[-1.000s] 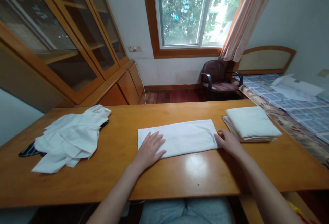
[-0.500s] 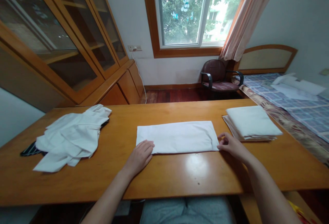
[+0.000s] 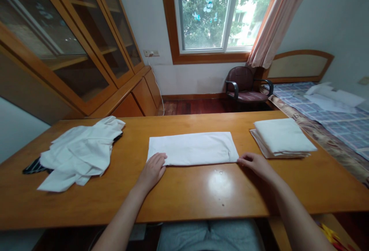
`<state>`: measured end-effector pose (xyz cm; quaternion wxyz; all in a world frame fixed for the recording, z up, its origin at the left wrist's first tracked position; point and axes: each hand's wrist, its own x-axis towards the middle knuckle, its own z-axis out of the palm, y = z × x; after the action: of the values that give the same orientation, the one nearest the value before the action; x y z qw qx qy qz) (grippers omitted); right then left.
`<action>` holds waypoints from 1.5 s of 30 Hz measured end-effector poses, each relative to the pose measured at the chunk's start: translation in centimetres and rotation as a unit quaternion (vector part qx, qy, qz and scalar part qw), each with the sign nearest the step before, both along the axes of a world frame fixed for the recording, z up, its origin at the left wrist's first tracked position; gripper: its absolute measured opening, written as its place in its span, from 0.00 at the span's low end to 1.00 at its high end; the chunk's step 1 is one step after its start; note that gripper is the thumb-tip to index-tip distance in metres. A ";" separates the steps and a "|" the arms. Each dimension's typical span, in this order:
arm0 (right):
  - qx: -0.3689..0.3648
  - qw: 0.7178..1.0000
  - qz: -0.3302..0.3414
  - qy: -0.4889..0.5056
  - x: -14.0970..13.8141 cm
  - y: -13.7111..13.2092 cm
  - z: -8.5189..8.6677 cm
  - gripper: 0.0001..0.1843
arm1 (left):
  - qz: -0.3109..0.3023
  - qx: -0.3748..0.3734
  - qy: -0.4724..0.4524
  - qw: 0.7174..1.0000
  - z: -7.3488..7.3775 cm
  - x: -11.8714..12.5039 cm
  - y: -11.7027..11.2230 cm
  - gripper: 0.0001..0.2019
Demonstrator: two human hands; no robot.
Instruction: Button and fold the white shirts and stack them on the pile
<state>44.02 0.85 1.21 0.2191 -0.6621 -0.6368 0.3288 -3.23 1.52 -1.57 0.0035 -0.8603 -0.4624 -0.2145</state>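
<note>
White folded cloth (image 3: 193, 149) is lying centred on the wooden table (image 3: 184, 199), left hand (image 3: 152, 170) pressing flat on its 8 o'clock corner, right hand (image 3: 253, 162) touching its 4 o'clock corner, pinch unclear; uneven tugging risks skewing the folds.

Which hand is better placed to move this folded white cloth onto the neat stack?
Probably the right hand: it touches the near right corner of the cloth, beside the stack. The left hand rests on the opposite corner, farther from it.
</note>
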 end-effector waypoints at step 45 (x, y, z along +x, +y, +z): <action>0.035 0.999 -0.031 -0.007 -1.0 0.2 -1.3 0.16 | 0.013 0.071 -0.066 0.995 -0.1 -1.5 0.2 0.11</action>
<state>43.05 1.04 -0.10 0.2481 -0.6756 -0.6287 0.2946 -4.75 1.75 -1.62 0.0371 -0.8358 -0.4566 -0.3026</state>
